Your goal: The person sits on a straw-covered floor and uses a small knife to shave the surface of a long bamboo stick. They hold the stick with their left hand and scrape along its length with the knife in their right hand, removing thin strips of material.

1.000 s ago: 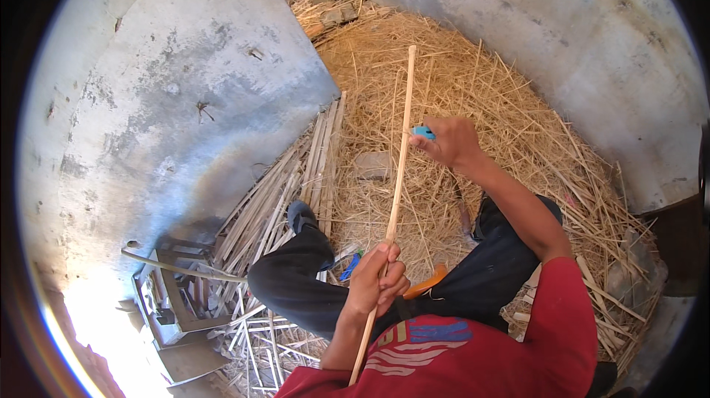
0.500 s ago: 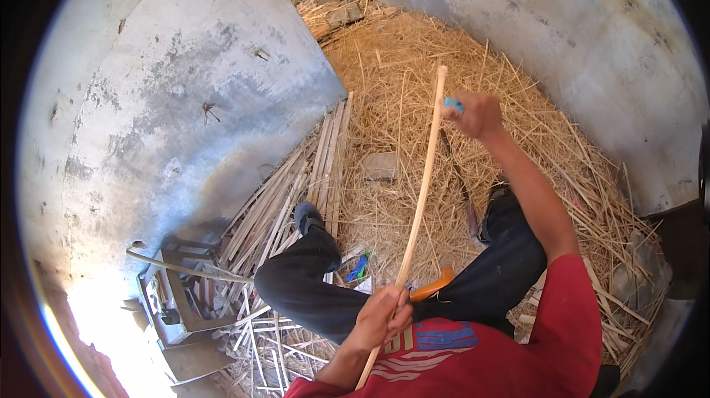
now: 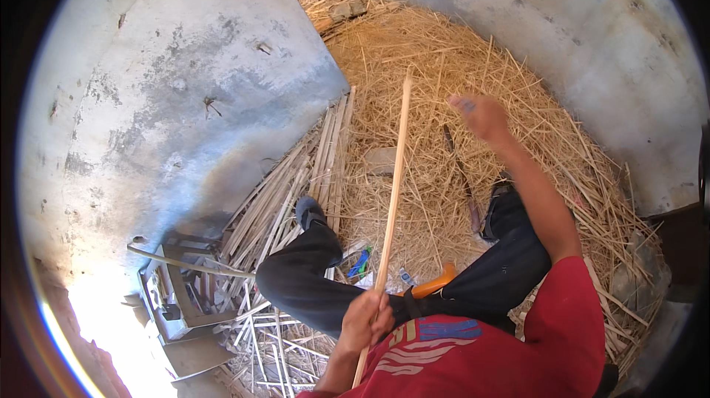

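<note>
Stick (image 3: pixel 393 183) stands long over the straw (image 3: pixel 444 102) with your left hand (image 3: pixel 367 322) closed tight round its low end, so keep it steady while your right hand (image 3: pixel 484 115), curled on a small blue thing, works near the top.

One head-worn fisheye view here, looking steeply down over the person's own red shirt (image 3: pixel 510 339) and bent legs onto the straw-covered floor (image 3: pixel 451 102). It sits close above the lap, concrete walls (image 3: pixel 185 102) curve around the rim, and the corner lies ahead at the top.
</note>
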`<state>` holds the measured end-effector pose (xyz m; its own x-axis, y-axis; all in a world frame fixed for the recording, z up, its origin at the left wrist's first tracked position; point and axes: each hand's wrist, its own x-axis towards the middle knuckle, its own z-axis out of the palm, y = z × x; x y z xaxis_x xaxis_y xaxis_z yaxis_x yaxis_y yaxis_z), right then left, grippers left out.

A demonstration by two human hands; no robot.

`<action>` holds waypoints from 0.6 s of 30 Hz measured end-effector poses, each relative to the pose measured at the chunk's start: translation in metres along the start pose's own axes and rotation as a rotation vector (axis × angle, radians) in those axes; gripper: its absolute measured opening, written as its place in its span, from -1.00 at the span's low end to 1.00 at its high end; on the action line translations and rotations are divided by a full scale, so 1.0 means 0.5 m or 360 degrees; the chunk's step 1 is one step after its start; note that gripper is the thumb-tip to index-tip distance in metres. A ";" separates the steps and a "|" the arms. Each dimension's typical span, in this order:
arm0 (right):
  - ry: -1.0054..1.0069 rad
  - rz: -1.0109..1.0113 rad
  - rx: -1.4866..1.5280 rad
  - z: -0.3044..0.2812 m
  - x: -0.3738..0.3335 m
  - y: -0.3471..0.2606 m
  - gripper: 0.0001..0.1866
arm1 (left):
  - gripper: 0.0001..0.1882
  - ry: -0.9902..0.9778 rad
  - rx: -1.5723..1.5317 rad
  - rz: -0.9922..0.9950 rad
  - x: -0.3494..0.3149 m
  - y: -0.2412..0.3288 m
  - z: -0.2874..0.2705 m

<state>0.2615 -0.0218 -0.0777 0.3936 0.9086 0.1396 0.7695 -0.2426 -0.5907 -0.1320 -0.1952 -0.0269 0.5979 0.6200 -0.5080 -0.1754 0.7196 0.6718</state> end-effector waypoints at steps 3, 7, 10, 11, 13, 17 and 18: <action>-0.0106 -0.0781 0.0094 0.059 -0.132 -0.099 -0.42 | -0.67 0.0040 0.0062 0.0124 0.066 0.030 0.006; -0.0017 -0.1310 0.0219 0.052 -0.232 -0.167 -0.33 | -0.67 -0.0051 0.0109 0.0117 0.115 0.070 0.040; 0.0021 -0.1319 0.0165 0.063 -0.232 -0.160 -0.32 | -0.70 -0.0008 -0.0073 0.0078 0.127 0.077 0.052; 0.0060 -0.1284 0.0137 0.059 -0.211 -0.146 -0.31 | -0.70 -0.0029 -0.0144 0.0067 0.129 0.076 0.057; 0.0096 -0.1205 0.0147 0.057 -0.205 -0.139 -0.30 | -0.70 -0.0072 -0.0287 0.0043 0.134 0.073 0.066; 0.0111 -0.1233 0.0134 0.049 -0.225 -0.159 -0.31 | -0.71 -0.0083 -0.0275 0.0048 0.139 0.077 0.070; 0.0124 -0.1282 0.0094 0.046 -0.229 -0.160 -0.32 | -0.70 -0.0086 -0.0281 0.0048 0.141 0.073 0.069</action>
<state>0.1433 -0.0986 -0.0645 -0.2344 0.7700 0.5935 0.8048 0.4961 -0.3258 -0.0693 -0.1358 -0.0196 0.6307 0.6280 -0.4559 -0.3257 0.7474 0.5790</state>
